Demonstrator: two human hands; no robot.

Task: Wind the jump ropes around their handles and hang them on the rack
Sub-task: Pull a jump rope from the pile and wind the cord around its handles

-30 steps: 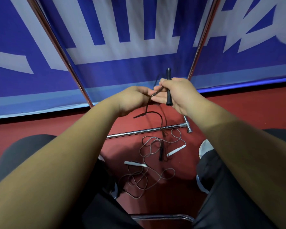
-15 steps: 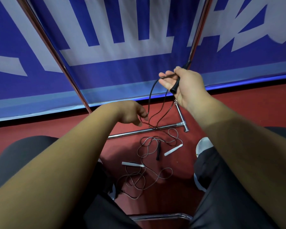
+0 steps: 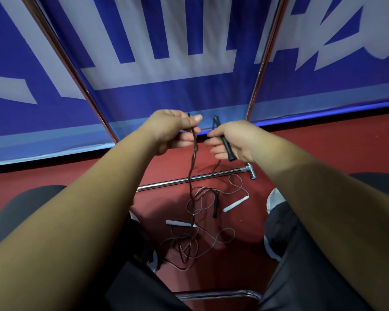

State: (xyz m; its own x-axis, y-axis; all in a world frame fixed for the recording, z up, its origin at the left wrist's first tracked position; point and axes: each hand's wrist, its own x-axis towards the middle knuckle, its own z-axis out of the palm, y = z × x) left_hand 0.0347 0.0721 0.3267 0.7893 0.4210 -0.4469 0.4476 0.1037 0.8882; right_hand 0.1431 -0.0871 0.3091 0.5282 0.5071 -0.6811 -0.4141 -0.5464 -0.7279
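- The left hand (image 3: 173, 129) has risen level with the right, pinching the rope (image 3: 192, 171), which trails down to the floor (image 3: 301, 164).
- The right hand (image 3: 238, 140) grips the black handle (image 3: 226, 145).
- Another wrap likely follows; much rope lies loose.

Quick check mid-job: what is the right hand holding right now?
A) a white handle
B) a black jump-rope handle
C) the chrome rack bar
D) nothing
B: the right hand grips a black handle across its palm, while the left hand pinches the cord and both white handles lie on the floor.
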